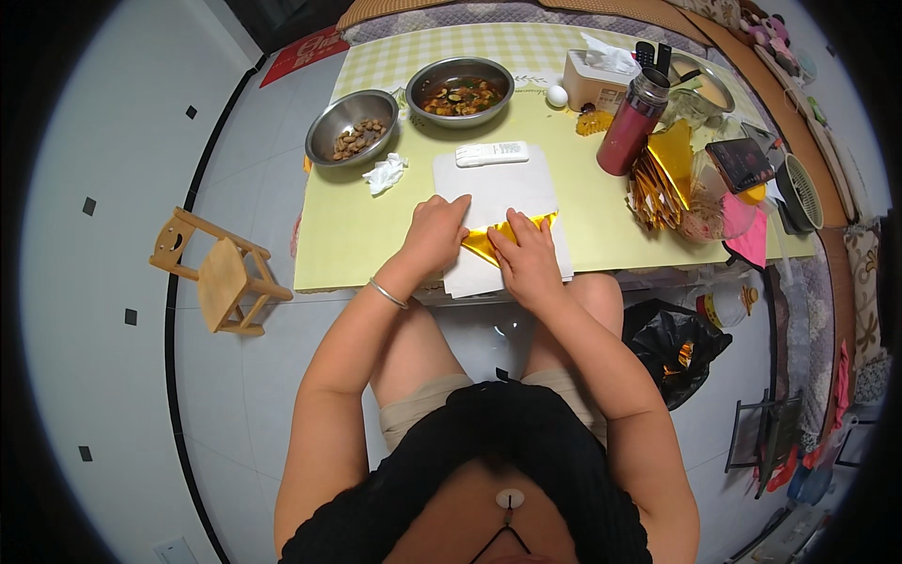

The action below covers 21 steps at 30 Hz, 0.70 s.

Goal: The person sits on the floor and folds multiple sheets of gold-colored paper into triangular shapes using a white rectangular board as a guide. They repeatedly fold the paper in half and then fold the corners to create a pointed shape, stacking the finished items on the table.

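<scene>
Gold foil (482,246) is being worked flat on white sheets (503,193) at the near edge of the table (376,244), directly in front of the person. Its left end is being touched by the fingertips of the left hand (438,232), whose fingers are being kept curled; whether the edge is being pinched or only pinned cannot be made out. Its middle and right part are being covered by the right hand (528,258), with fingers lowered onto the foil; a closed pinch is not being shown clearly there either. Judging by the slanting lower edge, a fold is apparently being lined up or creased. For the next move, the left end would seem to be calling for steadying, while even pressure is being called for along the fold, so that the slippery foil is not being skewed.
</scene>
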Tool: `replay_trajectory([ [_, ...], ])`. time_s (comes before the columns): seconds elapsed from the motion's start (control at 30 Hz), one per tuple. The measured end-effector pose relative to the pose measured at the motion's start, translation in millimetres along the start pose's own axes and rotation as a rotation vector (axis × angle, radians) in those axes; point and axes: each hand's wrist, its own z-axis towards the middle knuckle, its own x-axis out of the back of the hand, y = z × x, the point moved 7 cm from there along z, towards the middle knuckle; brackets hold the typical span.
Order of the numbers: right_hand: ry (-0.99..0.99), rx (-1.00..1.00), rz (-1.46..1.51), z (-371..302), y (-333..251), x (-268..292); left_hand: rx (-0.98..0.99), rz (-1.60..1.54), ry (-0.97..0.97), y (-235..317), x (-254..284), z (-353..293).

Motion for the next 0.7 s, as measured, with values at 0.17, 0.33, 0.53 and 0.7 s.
replay_trajectory([
  [0.17, -0.013, 0.008, -0.012, -1, 1, -1, -0.329, 0.002, 0.246, 45, 18, -22],
  [0.33, -0.011, -0.061, 0.133, 5, 1, 12, -0.253, 0.019, 0.172, 63, -8, -46],
  [0.53, 0.05, -0.172, 0.28, 6, 46, 29, -0.131, -0.009, 0.133, 58, -8, -35],
  [0.7, -0.096, -0.066, 0.2, 11, 39, 35, -0.097, -0.029, 0.172, 60, -3, -31],
])
